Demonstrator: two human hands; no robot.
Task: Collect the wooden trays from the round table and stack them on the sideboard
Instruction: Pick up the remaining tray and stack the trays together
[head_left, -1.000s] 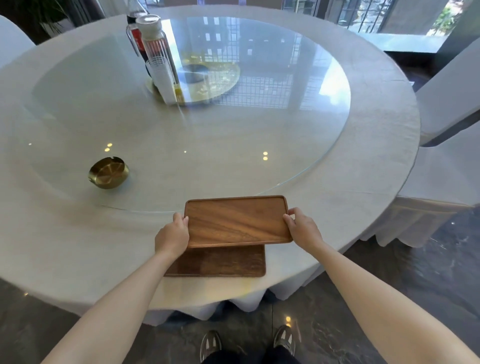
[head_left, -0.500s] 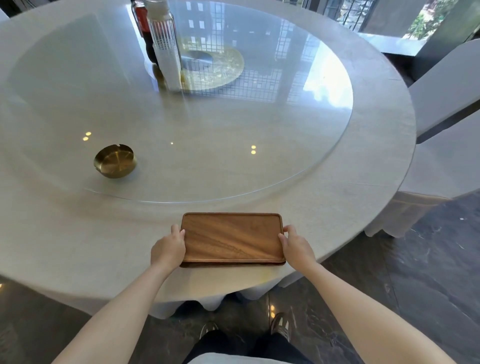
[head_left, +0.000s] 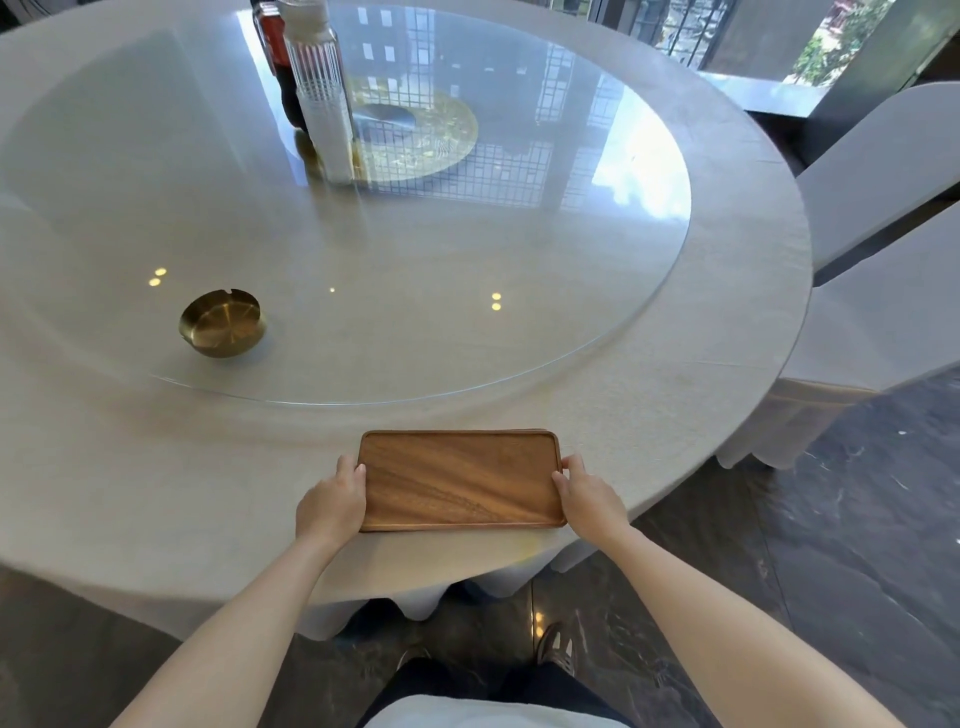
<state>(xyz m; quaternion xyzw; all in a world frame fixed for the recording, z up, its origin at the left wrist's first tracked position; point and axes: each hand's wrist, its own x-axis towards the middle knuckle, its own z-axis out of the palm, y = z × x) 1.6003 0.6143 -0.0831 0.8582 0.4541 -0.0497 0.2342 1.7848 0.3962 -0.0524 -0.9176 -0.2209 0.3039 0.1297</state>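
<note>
While hands grip, grained rectangular tray (head_left: 460, 480) lies flat.

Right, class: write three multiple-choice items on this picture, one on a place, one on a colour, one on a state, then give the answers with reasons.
1. Where is the tray?
A) on the glass disc
B) at the table's near edge
C) on a chair

2. What colour is the ashtray?
A) gold
B) red
C) black

3. How is the tray held?
A) by one hand
B) by no hand
C) by both hands, one at each short end

Answers: 1 B, it lies on the cloth short of the glass disc. 2 A, it shines like brass. 3 C, the left hand and right hand grip its ends.
</note>
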